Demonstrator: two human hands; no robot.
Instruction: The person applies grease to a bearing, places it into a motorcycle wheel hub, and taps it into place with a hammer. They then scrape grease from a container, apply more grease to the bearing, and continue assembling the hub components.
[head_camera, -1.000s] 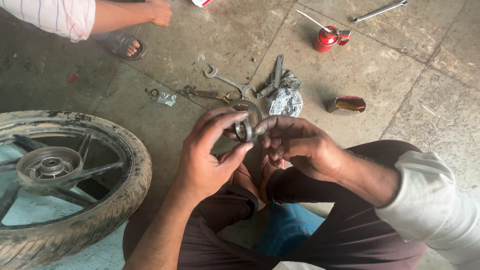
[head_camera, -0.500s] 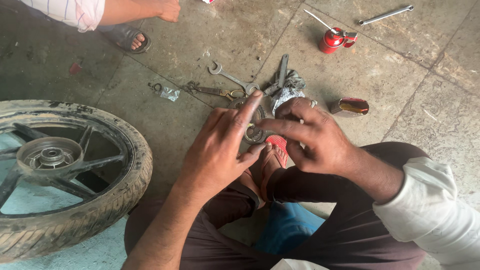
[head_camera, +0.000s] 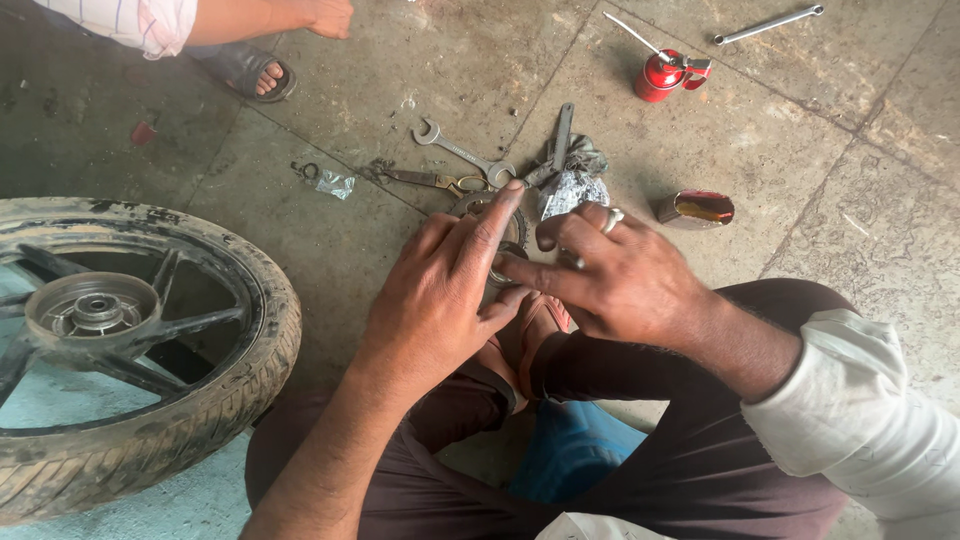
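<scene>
Wheel (head_camera: 120, 350) lying at the floor's left edge. Left hand (head_camera: 440, 300) and right hand (head_camera: 620, 280), earlier apart around the small metal ring (head_camera: 497, 275), are now closing together, pinching it above the lap.

The small metal ring part (head_camera: 497, 268), which a second ago was held up in plain sight between thumb and fingers, is now almost hidden. The left hand (head_camera: 440, 295) has been flattened over it, with the forefinger stretched out straight towards the open-ended spanner (head_camera: 462, 155). The right hand (head_camera: 620, 275), earlier curled back nearer the knee, has been brought forward, and its fingertips (head_camera: 515, 268) are now pressed against the ring part beside the left thumb. Both hands are seen closer to the spanner than before. The motorcycle wheel (head_camera: 120, 340) is seen lower in the picture, since the head camera has been tilted slightly.
</scene>
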